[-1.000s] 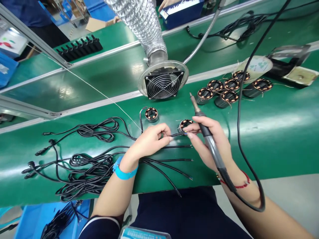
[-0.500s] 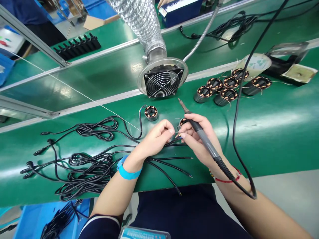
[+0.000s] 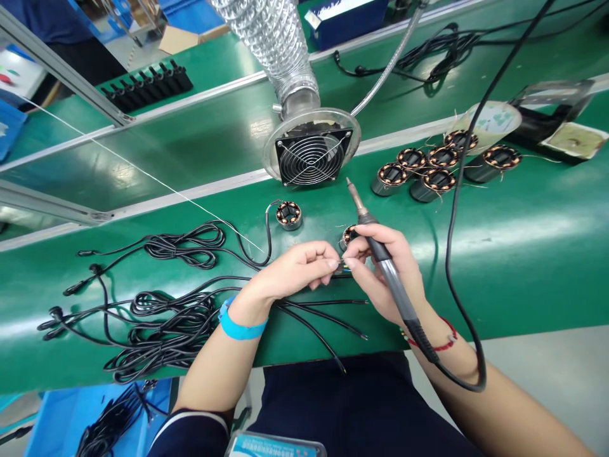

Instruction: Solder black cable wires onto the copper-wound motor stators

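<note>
My right hand (image 3: 387, 273) is closed around a soldering iron (image 3: 392, 279), its tip pointing up and away from me. Thumb and forefinger of that hand also pinch near thin wire ends. Fingertips of my left hand (image 3: 307, 270) are pinched together on a fine wire, almost touching the right fingertips. Just beyond them a copper-wound motor stator (image 3: 349, 236) is partly hidden by my right hand. Another stator (image 3: 288, 216), joined to a black cable, stands farther left. Black cables (image 3: 328, 303) with stripped ends lie under my left hand.
A fume extractor fan (image 3: 311, 158) hangs at the back. Several stators (image 3: 432, 184) stand at right, near a soldering iron stand (image 3: 547, 120). Coiled cables (image 3: 166, 330) cover the left of the green bench. A blue bin (image 3: 52, 412) sits below at left.
My left hand has shifted slightly right and down, its fingertips now closer to the right ones. The soldering iron has become a little more upright.
</note>
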The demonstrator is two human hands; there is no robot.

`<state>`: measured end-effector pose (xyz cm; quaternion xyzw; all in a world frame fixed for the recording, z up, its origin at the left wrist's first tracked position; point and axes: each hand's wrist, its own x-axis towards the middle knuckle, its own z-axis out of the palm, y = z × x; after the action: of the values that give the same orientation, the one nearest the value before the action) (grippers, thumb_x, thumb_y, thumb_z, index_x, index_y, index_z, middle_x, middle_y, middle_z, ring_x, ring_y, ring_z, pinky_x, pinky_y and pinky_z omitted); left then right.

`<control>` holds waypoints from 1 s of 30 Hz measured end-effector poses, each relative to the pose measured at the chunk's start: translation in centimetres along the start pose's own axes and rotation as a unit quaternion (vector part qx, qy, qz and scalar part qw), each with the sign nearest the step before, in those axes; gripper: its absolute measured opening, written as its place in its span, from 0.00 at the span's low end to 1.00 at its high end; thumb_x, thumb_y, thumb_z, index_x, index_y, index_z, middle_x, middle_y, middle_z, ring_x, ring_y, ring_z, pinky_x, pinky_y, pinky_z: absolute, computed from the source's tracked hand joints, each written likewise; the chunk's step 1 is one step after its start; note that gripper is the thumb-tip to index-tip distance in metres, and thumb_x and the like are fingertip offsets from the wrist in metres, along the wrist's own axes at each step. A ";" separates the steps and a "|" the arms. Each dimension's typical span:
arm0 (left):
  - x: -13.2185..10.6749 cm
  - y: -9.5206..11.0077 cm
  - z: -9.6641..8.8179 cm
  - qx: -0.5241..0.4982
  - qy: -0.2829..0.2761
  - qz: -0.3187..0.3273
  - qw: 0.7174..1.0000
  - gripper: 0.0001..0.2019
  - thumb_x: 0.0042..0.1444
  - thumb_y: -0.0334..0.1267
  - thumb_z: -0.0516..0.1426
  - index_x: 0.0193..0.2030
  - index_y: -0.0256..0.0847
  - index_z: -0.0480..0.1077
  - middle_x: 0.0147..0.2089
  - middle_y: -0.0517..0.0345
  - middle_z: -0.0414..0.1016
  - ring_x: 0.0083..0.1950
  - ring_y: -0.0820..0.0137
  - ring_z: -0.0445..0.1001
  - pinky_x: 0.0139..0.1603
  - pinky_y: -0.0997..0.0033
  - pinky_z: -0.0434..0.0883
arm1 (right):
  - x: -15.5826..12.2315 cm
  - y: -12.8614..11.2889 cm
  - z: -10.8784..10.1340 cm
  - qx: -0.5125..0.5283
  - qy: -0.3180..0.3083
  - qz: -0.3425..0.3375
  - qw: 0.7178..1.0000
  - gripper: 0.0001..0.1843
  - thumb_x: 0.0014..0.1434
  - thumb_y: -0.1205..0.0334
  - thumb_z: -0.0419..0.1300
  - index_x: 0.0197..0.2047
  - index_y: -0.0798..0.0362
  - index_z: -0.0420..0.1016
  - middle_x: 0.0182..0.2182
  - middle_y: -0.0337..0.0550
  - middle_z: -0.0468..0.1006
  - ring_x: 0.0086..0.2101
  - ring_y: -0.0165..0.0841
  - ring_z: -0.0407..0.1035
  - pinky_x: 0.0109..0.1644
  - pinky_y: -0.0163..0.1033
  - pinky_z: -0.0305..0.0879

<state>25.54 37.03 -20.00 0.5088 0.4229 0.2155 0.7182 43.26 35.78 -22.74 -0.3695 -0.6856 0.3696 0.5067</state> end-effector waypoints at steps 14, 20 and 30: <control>2.0 -1.2 0.5 0.024 0.251 0.012 0.968 0.04 0.43 0.30 0.55 0.21 0.38 0.64 0.20 0.67 0.62 0.24 0.78 0.57 0.27 0.76 0.54 | 0.1 3.1 -1.9 -0.190 0.004 0.115 0.975 0.26 0.59 0.63 0.59 0.61 0.47 0.62 0.49 0.49 0.78 0.48 0.41 0.75 0.53 0.54 0.72; 2.4 -1.6 0.2 0.005 0.287 0.030 0.958 0.03 0.42 0.30 0.54 0.21 0.38 0.64 0.20 0.67 0.62 0.24 0.78 0.57 0.27 0.76 0.54 | -0.3 2.6 -1.3 -0.150 0.054 0.046 0.986 0.21 0.65 0.63 0.56 0.61 0.43 0.65 0.44 0.43 0.82 0.46 0.37 0.77 0.52 0.48 0.74; 2.5 -2.6 -0.3 0.056 0.309 0.060 0.948 0.03 0.45 0.30 0.53 0.22 0.39 0.64 0.21 0.66 0.63 0.25 0.77 0.58 0.27 0.75 0.56 | -2.0 3.1 -1.5 -0.114 0.115 -0.143 0.976 0.13 0.61 0.61 0.59 0.49 0.44 0.76 0.32 0.40 0.80 0.23 0.32 0.71 0.25 0.39 0.69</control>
<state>26.42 38.07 -23.35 0.4809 0.6042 0.3806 0.5088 45.57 35.60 -25.98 -0.3631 -0.7059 0.1675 0.5846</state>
